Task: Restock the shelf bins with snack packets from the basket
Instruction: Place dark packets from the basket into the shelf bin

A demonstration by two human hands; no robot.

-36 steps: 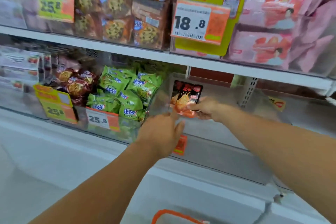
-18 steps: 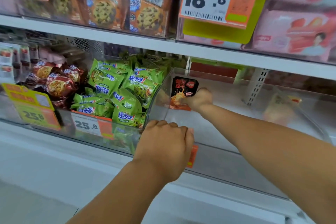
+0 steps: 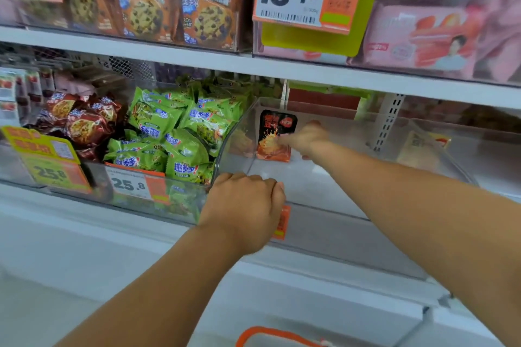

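Packet upright, long axis vertical — right hand fingers grasping it — left hand gripping bin rim.

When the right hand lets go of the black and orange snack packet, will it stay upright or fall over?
The black and orange packet looks thin and flat, a soft pouch, so it would probably flop or tip unless it leans on the clear bin wall beside it. It seems light: the right hand steadies it with fingertips only.

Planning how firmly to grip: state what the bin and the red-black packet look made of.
Bin: apparently clear rigid plastic, glossy; the packets behind show through its wall. Red-black snack packet: probably printed plastic film, fairly smooth; motion blur leaves the finish unsure.
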